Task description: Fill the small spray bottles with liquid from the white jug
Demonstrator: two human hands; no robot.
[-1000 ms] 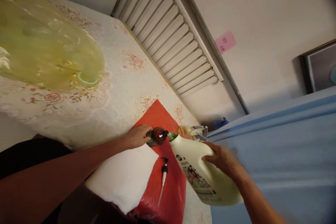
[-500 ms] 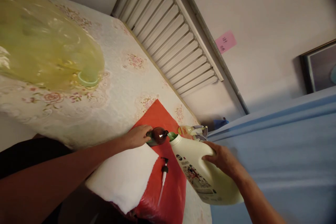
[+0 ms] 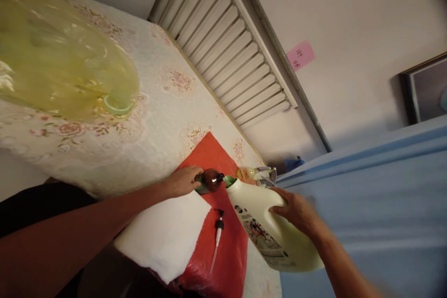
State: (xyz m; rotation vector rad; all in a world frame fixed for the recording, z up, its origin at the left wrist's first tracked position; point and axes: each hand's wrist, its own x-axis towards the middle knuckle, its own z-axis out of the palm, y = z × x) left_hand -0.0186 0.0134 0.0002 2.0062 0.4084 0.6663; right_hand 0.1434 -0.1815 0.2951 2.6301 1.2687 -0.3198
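Jug (image 3: pixel 268 223), a big cream plastic one with a printed label, is hanging tilted above the near corner of the desk. Its green-rimmed mouth is pointing down and left, just beside the brown bottle (image 3: pixel 211 179). The desk (image 3: pixel 157 121) is wearing a pale flowered cover and is running along a wall with a slatted shutter (image 3: pixel 226 51). A blue cloth (image 3: pixel 366 205) is filling the lower right of the view, beyond the desk edge. A crumpled yellow plastic bag (image 3: pixel 59 60) is lying on the far left part of the desk, well apart from the hands. A red mat (image 3: pixel 209 153) is covering the near corner, and a white cloth (image 3: pixel 164 235) is lying partly over its left side.

Over the blue cloth, the right hand (image 3: pixel 296 214) is carrying the jug, its fingers wrapped tight round the handle at the upper side of the body. Reaching in from the other side, the left hand (image 3: pixel 181 180) is steadying the brown bottle on the red mat, fingers curled closed against its side. Something small and dark green is showing between that hand and the bottle; what it is cannot be told.

A spray bottle (image 3: pixel 256 174) is lying just behind the jug's mouth. A pump top (image 3: pixel 218 233) with its long tube is lying loose on the red mat, between the white cloth and the jug.
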